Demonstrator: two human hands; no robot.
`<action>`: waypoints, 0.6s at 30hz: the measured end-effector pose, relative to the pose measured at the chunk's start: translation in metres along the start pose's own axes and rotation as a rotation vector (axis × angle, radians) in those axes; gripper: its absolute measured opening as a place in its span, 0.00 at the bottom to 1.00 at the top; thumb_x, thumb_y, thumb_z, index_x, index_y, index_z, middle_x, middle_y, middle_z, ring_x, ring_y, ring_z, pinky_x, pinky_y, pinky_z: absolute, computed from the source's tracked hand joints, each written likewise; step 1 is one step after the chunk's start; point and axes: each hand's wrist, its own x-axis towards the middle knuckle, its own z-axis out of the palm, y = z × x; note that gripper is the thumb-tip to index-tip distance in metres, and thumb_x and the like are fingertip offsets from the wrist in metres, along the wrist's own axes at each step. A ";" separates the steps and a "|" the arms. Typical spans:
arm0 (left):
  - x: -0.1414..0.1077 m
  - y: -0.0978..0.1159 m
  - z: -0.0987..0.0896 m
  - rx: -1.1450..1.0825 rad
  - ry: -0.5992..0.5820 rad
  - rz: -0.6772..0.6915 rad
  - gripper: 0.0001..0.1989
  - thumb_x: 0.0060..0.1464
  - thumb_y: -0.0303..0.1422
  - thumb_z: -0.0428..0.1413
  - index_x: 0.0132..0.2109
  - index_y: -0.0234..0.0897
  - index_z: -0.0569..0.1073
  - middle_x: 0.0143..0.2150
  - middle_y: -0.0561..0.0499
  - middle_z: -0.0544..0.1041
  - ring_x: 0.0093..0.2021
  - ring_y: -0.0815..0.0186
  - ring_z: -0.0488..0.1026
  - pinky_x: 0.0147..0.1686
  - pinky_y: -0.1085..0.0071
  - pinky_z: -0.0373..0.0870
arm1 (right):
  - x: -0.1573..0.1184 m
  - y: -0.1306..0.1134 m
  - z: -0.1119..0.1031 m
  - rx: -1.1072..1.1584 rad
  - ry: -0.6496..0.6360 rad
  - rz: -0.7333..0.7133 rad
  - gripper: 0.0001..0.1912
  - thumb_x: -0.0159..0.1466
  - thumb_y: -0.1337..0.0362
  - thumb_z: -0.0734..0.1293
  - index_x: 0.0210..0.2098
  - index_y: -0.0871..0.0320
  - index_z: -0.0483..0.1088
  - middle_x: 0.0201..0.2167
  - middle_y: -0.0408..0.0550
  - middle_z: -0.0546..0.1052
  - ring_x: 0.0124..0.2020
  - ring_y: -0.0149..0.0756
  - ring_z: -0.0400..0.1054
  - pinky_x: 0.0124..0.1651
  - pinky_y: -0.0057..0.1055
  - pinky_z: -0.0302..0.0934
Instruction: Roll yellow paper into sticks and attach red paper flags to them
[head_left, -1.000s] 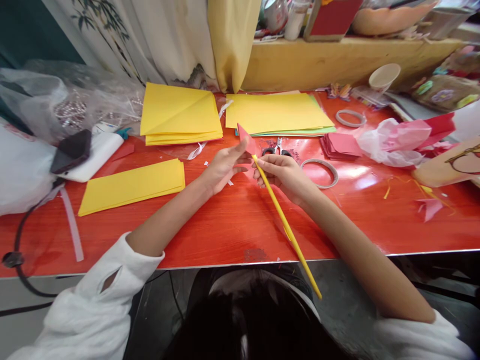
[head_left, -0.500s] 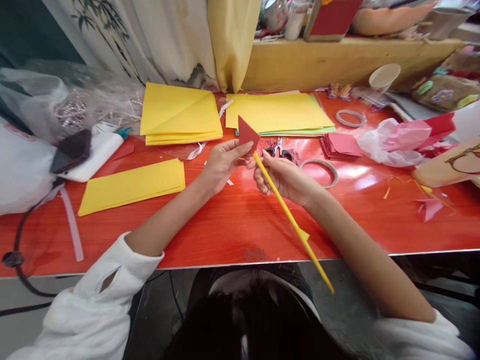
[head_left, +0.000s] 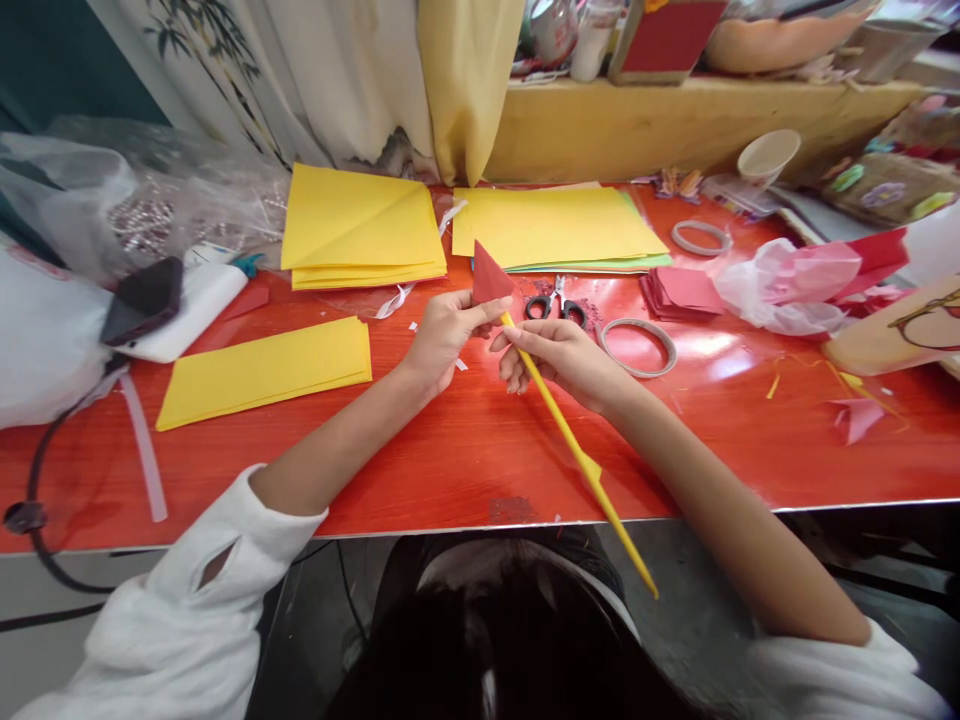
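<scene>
Stick [head_left: 556,412] formed, red paper [head_left: 489,275] at its tip, mid-frame.
Left fingers [head_left: 486,313] pinched on paper, right fingers [head_left: 546,342] closed on stick; attachment unclear.

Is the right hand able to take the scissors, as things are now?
Probably yes: the scissors lie just beyond the right hand, seemingly uncovered, though its fingers hold the yellow stick.
</scene>
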 end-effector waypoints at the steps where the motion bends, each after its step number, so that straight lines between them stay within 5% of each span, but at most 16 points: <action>1: 0.001 0.000 -0.001 -0.007 -0.008 -0.024 0.15 0.46 0.40 0.62 0.25 0.32 0.70 0.22 0.54 0.68 0.22 0.75 0.64 0.27 0.74 0.62 | 0.000 0.000 0.000 0.001 0.007 -0.004 0.15 0.60 0.54 0.65 0.33 0.62 0.69 0.22 0.45 0.75 0.20 0.27 0.69 0.24 0.23 0.63; 6: 0.006 0.003 -0.007 -0.053 0.001 -0.108 0.19 0.49 0.47 0.58 0.29 0.32 0.71 0.27 0.50 0.72 0.28 0.73 0.68 0.28 0.76 0.64 | 0.000 0.000 -0.001 0.015 0.046 0.010 0.13 0.61 0.57 0.64 0.34 0.63 0.70 0.21 0.44 0.74 0.19 0.26 0.68 0.23 0.23 0.63; 12: 0.007 -0.001 -0.012 -0.039 0.062 -0.041 0.11 0.46 0.35 0.62 0.28 0.31 0.72 0.25 0.53 0.70 0.24 0.76 0.66 0.26 0.78 0.62 | 0.000 0.003 0.000 0.001 0.003 0.006 0.14 0.60 0.55 0.65 0.33 0.62 0.70 0.21 0.44 0.74 0.19 0.27 0.68 0.24 0.24 0.64; 18: 0.005 -0.003 -0.010 -0.008 0.075 0.014 0.11 0.46 0.35 0.61 0.28 0.31 0.71 0.25 0.54 0.69 0.25 0.75 0.66 0.29 0.76 0.65 | 0.003 0.009 0.000 0.015 0.020 -0.014 0.15 0.58 0.53 0.66 0.32 0.62 0.70 0.20 0.44 0.74 0.18 0.26 0.67 0.22 0.23 0.63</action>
